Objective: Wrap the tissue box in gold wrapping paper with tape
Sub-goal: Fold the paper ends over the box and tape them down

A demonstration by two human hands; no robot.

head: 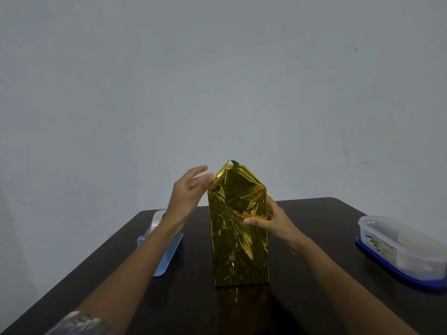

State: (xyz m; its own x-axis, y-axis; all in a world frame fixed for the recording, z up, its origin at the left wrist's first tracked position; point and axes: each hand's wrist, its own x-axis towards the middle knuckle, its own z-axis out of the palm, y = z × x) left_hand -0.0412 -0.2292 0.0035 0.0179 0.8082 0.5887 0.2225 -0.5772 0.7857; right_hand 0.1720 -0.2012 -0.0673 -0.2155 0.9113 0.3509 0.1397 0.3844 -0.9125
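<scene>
Closest to the lens, a grey-and-white patterned sleeve (77, 322) shows at the bottom left corner on the left forearm. Both bare forearms reach forward over the dark brown table (321, 218).

Near the table's right edge stands a clear oblong plastic container (399, 247), resting on a dark blue lid (396, 274). Through its cloudy wall something white shows, possibly folded paper or a roll, beside a printed label, but it is too blurred to make out. On the left side lies a light blue tape dispenser (169, 252) with a roll of clear tape (157, 217) at its far end. The left forearm crosses in front of the dispenser and hides its middle.

Between the two, at the middle of the table, the gold-wrapped tissue box (238, 238) stands upright on one end. Its shiny, crinkled gold wrapping paper (232, 180) is gathered at the top into a peak with a small gap at the tip.

The right hand (273, 221) grasps the box at its right side about halfway up, with the thumb laid across the near face and the fingers curled round the right edge. The left hand (188, 189) is released, its fingers straight and spread beside the upper left slope of the peak. Whether the fingertips touch the paper is unclear. A plain pale grey wall (217, 68) fills the far background.
</scene>
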